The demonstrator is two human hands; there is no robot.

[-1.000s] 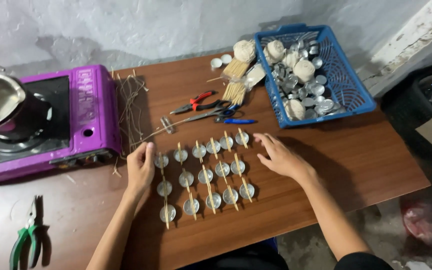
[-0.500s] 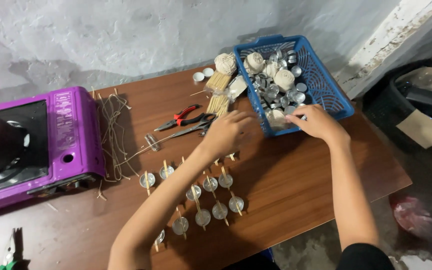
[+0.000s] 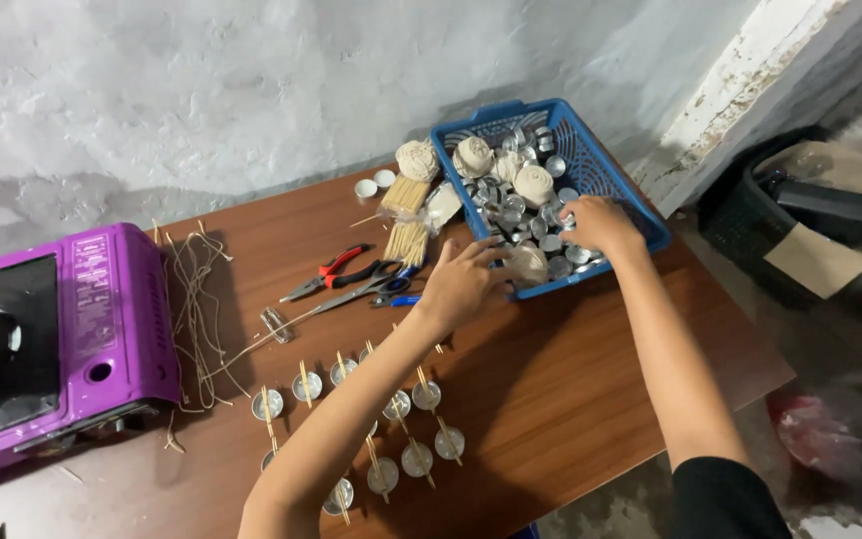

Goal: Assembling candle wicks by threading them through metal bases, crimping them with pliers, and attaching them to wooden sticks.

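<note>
Head view: the blue basket (image 3: 641, 215) sits at the far right corner of the brown table (image 3: 571, 399), just short of the right edge and close to the wall. Both hands meet at its near rim. The right hand (image 3: 599, 222) reaches inside among the small silver cups (image 3: 511, 205); its fingers curl down, but whether they grip a cup cannot be told. The left hand (image 3: 461, 284) lies at the near left corner of the basket, fingers bent toward a pale twine ball (image 3: 529, 265); what it grasps, if anything, is hidden.

Bare wood lies open between the basket and the near right edge of the table. The left forearm crosses the rows of cups on sticks (image 3: 416, 454); about ten of these show, others are covered.

In the basket: three twine balls at least, cups too many to count. Outside it: one more twine ball (image 3: 417, 158), two bundles of sticks (image 3: 408, 240), two white caps (image 3: 374, 184), red-handled pliers (image 3: 329, 272), one pair of scissors (image 3: 366, 287). Loose twine lengths (image 3: 195, 299) lie beside the purple stove (image 3: 112, 319), which overhangs the left end.
</note>
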